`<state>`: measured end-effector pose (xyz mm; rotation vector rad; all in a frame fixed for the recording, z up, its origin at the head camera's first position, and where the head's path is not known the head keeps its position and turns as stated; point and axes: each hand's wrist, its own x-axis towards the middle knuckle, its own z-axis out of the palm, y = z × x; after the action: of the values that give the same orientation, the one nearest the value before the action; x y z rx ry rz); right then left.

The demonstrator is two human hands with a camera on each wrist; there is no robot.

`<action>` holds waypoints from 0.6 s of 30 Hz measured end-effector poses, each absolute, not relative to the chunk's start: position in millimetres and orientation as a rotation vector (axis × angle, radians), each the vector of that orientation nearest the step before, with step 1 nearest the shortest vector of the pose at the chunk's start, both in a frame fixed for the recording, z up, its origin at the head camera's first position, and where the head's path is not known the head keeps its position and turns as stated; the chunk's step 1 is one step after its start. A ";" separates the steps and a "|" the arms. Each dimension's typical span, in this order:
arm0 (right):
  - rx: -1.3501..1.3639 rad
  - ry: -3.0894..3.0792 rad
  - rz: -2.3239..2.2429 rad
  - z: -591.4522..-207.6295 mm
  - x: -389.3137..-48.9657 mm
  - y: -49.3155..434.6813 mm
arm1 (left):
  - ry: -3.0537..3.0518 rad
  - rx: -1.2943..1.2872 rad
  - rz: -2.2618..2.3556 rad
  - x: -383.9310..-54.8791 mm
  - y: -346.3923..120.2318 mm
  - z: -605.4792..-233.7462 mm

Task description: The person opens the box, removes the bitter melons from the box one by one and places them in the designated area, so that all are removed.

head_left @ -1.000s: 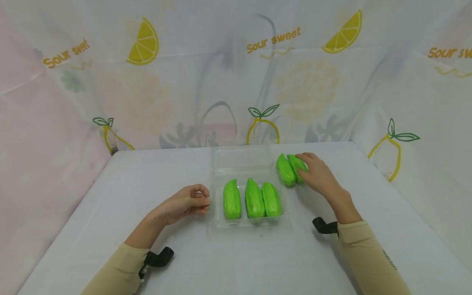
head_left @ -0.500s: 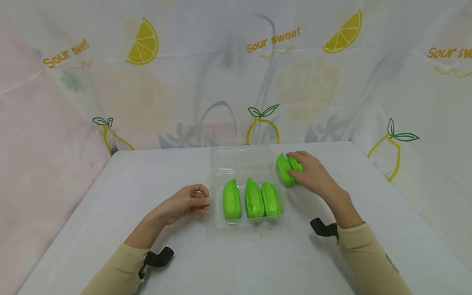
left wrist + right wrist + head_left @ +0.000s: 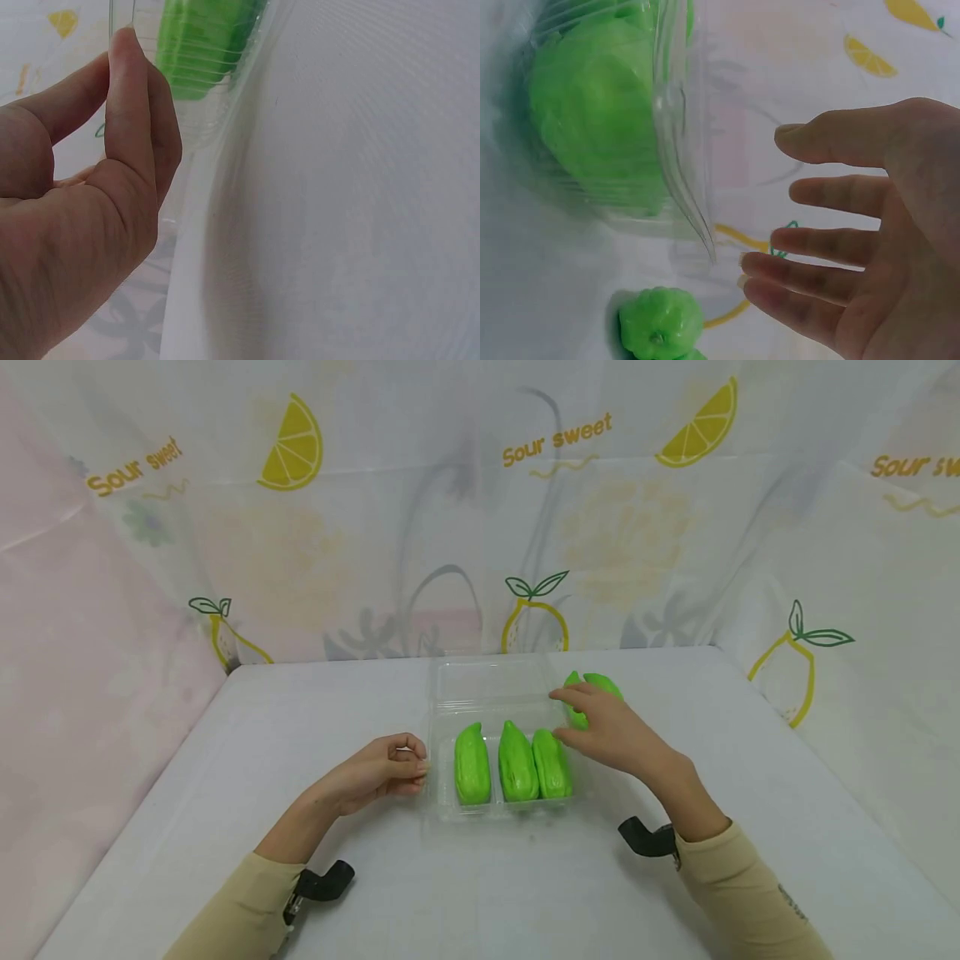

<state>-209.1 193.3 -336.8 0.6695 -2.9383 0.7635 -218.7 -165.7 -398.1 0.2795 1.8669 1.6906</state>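
Observation:
A clear plastic clamshell box point(image 3: 450, 814) lies with its lid folded back on the white table. Three long, glossy green ribbed fruits, gourd-like in shape, sit in it: one on the left point(image 3: 472, 765), a middle one point(image 3: 517, 764) and one beside it on the right point(image 3: 552, 768). My left hand point(image 3: 367, 781) pinches the box's left edge between thumb and fingers. Over the box's right edge hovers my right hand point(image 3: 618, 735), fingers straight and spread, holding nothing in the right wrist view. Behind it, a pair of green fruits point(image 3: 602, 683) lies on the table, partly hidden.
The white table point(image 3: 480, 893) ends at a cloth backdrop point(image 3: 360, 527) printed with lemons. Black wrist mounts point(image 3: 648, 837) stick out from both sleeves. The box lid point(image 3: 491, 683) leans toward the backdrop.
My right hand has left the pair of fruits on the table and moved left and nearer, to the box's right edge. The left hand has stayed in place.

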 end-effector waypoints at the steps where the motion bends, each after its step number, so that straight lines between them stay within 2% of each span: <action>1: 0.686 -2.940 0.759 -337.0 -207.8 191.1 | 1.867 0.280 1.689 -218.5 -165.7 -397.8; 18: 0.764 -3.062 0.547 -343.2 -191.0 164.2 | 1.865 0.297 1.688 -217.9 -166.2 -397.3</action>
<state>-191.0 164.2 -343.2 0.7642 -3.0621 0.5473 -217.9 -166.2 -397.3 0.2968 1.8655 1.6877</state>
